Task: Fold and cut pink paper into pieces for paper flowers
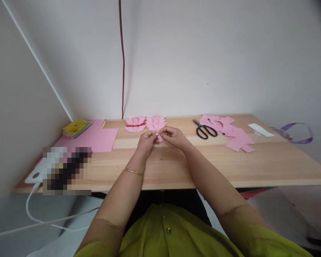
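A small piece of pink paper (pixel 159 138) is pinched between my two hands, just above the wooden table. My left hand (pixel 146 142) has its fingers closed on the paper's left side. From the right, my right hand (pixel 174 137) grips the same piece with thumb and finger. My fingers cover much of the paper, so its exact shape is hidden. Right behind my hands lie folded pink paper pieces (pixel 155 122), with another folded group (pixel 135 123) to their left, which has a red strip across it.
Black-handled scissors (pixel 204 130) lie right of my hands, beside pink paper scraps (pixel 239 138) and a white strip (pixel 260 130). At left are pink sheets (pixel 107 140), a yellow packet (pixel 76 127) and a white device (pixel 33 175) with a cable. A wall stands behind the table (pixel 171 171).
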Tool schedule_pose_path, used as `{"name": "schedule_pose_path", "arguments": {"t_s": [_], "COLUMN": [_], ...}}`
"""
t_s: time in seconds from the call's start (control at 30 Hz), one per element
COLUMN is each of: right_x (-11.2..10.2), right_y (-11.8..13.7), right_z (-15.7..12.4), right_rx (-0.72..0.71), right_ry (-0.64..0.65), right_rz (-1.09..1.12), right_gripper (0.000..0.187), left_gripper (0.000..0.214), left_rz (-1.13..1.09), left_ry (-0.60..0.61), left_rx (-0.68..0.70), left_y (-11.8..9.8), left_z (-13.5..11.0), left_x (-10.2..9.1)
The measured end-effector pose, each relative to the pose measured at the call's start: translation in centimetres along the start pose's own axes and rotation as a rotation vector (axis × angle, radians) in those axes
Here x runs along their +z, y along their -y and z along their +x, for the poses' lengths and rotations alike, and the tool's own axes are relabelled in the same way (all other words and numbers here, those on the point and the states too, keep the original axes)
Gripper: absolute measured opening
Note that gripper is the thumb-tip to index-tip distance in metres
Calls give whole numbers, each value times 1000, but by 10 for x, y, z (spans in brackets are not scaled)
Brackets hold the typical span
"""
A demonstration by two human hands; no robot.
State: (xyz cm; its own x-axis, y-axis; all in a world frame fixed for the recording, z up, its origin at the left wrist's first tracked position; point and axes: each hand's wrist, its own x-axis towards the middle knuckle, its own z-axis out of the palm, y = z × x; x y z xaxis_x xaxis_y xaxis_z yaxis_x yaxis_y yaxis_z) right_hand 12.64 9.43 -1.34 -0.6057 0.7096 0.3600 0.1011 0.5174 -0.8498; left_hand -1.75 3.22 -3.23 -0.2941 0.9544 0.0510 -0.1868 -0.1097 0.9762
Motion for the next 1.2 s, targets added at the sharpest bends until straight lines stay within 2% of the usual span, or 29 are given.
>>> {"name": "schedule_pose_path", "arguments": {"t_s": [0.2,0.4,0.6,0.77,0.93,1.2], "right_x": [-2,-1,-1,-1,0,0], "right_y": [4,2,3,2,-1,-1], "right_z": [0,1,1,1,2,2], "right_rx": [-39,1,38,21,23,51], "right_ry": [-6,17,-49,-62,6,14], "right_rz": [1,91,108,100,153,153], "right_gripper": [22,20,20,20,21,20], "left_gripper": [19,20,23,25,19,14], "left_rz": [-58,-57,-127,-39,60,77], "left_ry": [5,20,-18,-14,-58,-108], "left_rx": [-20,2,8,42,122,149], "left_y": [0,1,-1,-3,-4,-6], "left_z": [-1,0,0,-2,-2,-3], "left_x": [0,0,1,2,2,3]}}
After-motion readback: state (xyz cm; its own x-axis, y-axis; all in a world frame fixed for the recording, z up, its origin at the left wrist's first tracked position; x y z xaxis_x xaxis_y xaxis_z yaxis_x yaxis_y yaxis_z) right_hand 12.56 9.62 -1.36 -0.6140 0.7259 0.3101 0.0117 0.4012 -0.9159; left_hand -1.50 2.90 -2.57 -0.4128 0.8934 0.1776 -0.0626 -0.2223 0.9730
